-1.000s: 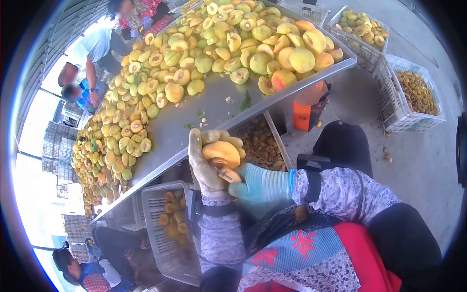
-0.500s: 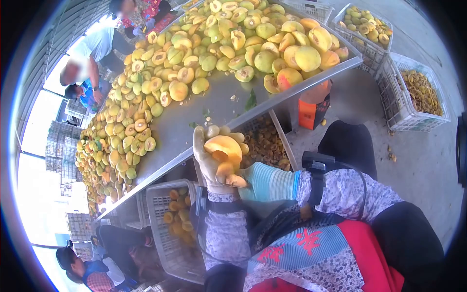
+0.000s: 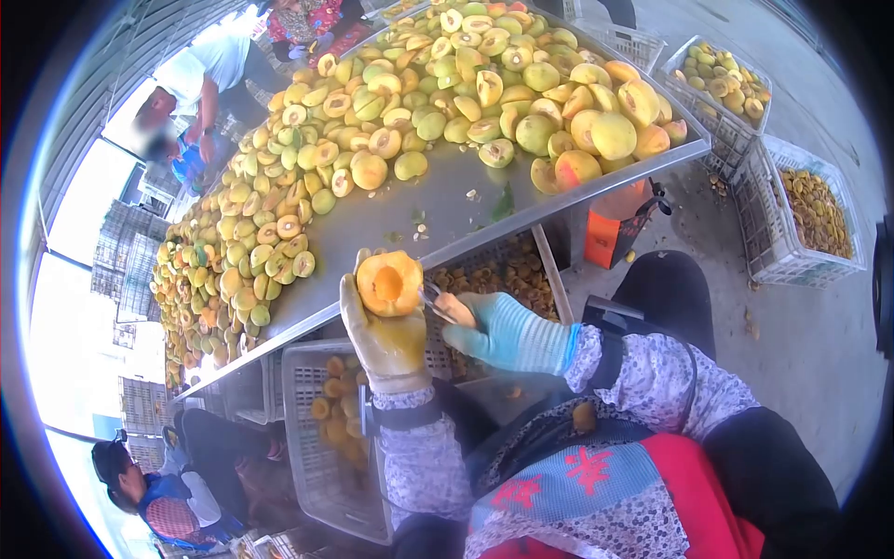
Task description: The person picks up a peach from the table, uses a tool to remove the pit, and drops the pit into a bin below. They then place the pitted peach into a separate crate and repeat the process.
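Observation:
My left hand (image 3: 386,335), in a yellow-stained pale glove, is closed around a peach half (image 3: 389,283). A round hollow in its cut face shows toward the camera. My right hand (image 3: 507,334), in a turquoise striped glove, grips a short pitting tool (image 3: 454,309) by its wooden handle. The tool's metal tip points left, right at the edge of the peach half. Both hands are just in front of the metal table (image 3: 386,207), whose top bears a large heap of cut peaches (image 3: 372,102).
Under the table edge is a bin of brownish scraps (image 3: 503,275). A white crate (image 3: 307,410) with peach pieces stands lower left. At right are a crate of brownish pieces (image 3: 810,265), a crate of peaches (image 3: 722,79) and an orange box (image 3: 603,238). Other people work at left.
My right hand and the tool have drawn back from the middle of the peach half. The left hand has turned the half so its hollow faces me. The camera view has shifted slightly.

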